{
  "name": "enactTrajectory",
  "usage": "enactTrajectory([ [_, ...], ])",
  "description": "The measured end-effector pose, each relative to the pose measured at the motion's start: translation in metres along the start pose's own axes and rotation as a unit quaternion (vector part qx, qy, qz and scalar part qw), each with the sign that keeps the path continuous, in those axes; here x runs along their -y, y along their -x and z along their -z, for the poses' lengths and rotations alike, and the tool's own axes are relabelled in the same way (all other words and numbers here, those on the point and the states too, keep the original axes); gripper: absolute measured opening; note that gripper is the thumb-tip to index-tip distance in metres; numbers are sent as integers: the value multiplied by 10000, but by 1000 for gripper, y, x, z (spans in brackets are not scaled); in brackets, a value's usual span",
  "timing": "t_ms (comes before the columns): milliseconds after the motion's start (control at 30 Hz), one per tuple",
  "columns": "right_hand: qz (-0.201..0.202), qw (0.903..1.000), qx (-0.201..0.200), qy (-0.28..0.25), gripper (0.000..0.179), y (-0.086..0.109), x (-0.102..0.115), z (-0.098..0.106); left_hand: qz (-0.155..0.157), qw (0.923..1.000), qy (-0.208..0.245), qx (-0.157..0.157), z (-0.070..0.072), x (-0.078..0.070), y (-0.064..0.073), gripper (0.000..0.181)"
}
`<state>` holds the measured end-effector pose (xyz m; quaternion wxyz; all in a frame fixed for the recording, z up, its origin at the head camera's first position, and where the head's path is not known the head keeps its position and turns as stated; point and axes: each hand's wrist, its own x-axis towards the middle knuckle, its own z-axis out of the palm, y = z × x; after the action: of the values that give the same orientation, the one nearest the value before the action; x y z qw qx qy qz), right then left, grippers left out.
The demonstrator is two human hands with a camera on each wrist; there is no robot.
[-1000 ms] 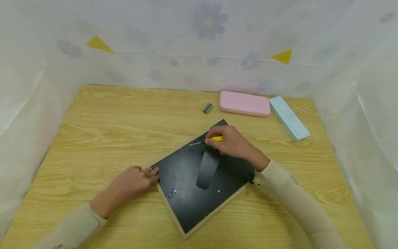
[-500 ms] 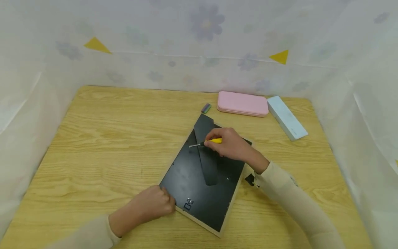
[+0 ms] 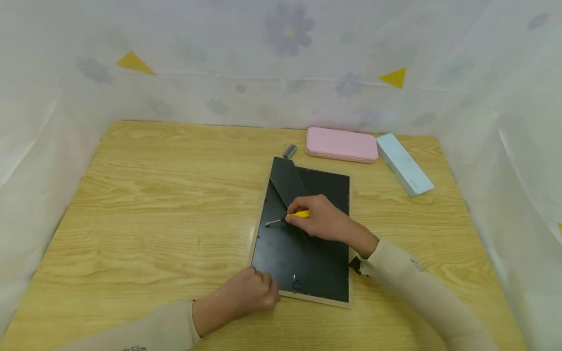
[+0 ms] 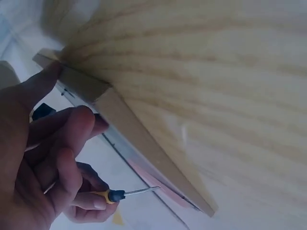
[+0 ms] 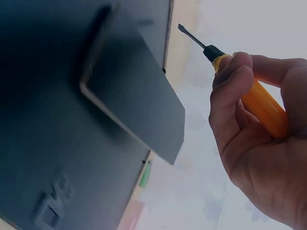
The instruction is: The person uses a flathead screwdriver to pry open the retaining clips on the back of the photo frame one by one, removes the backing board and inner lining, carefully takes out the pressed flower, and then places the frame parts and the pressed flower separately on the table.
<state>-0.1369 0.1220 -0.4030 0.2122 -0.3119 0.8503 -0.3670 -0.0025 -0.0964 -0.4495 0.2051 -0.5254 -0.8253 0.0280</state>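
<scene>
A picture frame with a black backboard (image 3: 298, 258) and a pale wooden edge (image 4: 148, 143) lies back-up in the head view. Its black stand leg (image 3: 283, 178) juts past the far left edge. My left hand (image 3: 246, 295) grips the frame's near left corner, with thumb and fingers around the edge. Over the backboard, my right hand (image 3: 322, 219) holds a screwdriver (image 5: 266, 108) by its yellow handle. The metal shaft (image 5: 192, 35) points left, free of the fingers. A small metal hanger (image 3: 297, 282) sits near the frame's near edge.
Behind the frame are a pink case (image 3: 341, 144), a light blue box (image 3: 405, 165) and a small multicoloured block (image 3: 290, 151), close to the stand leg. The wooden table (image 3: 153, 204) is bounded by a pale floral curtain (image 3: 189, 92).
The frame has turned counterclockwise, its hanger swinging from the left side to the near side. My left hand has moved right and nearer with its corner. The screwdriver has shifted slightly nearer.
</scene>
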Motion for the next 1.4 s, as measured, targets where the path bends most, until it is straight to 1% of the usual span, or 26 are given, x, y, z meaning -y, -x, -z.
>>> enactTrajectory([
  [67, 98, 9999, -28, 39, 11, 1, -2, -5, 254, 9996, 152, -6, -2, 3, 1, 41],
  [133, 170, 9998, -100, 104, 10, 2, -4, -9, 593, 9970, 470, 157, -3, 13, 6, 44],
  [200, 239, 9995, -151, 137, 10, 4, -6, -13, 956, 9904, 912, 395, -4, 28, 12, 60],
  [267, 269, 9994, -169, 128, 10, 6, -7, -16, 1277, 9801, 1371, 651, -5, 46, 20, 83],
  [333, 292, 9993, -187, 134, 10, 9, -9, -19, 1478, 9701, 1738, 832, -7, 62, 27, 106],
  [400, 296, 9992, -203, 154, 10, 11, -10, -23, 1579, 9609, 2037, 1014, -10, 75, 32, 118],
  [500, 309, 9991, -252, 135, 10, 14, -11, -27, 1577, 9489, 2381, 1340, -14, 87, 36, 124],
  [633, 262, 9993, -257, -7, 10, 16, -12, -31, 1583, 9370, 2591, 1729, -15, 92, 35, 123],
  [700, 204, 9995, -221, -95, 10, 16, -12, -32, 1627, 9328, 2616, 1868, -15, 93, 34, 123],
  [767, 107, 9996, -159, -194, 10, 16, -12, -33, 1676, 9306, 2603, 1952, -14, 93, 32, 123],
  [833, 28, 9995, -100, -301, 10, 16, -12, -32, 1715, 9302, 2545, 2012, -13, 93, 31, 124],
  [1100, -255, 9974, 55, -669, 9, 14, -12, -29, 1742, 9340, 2283, 2126, -8, 93, 24, 124],
  [1267, -148, 9962, 278, -813, 9, 9, -17, -25, 1772, 9315, 2297, 2194, -7, 93, 24, 123],
  [1400, -148, 9947, 648, -788, 10, -3, -17, -16, 1779, 9300, 2344, 2201, -9, 94, 25, 123],
])
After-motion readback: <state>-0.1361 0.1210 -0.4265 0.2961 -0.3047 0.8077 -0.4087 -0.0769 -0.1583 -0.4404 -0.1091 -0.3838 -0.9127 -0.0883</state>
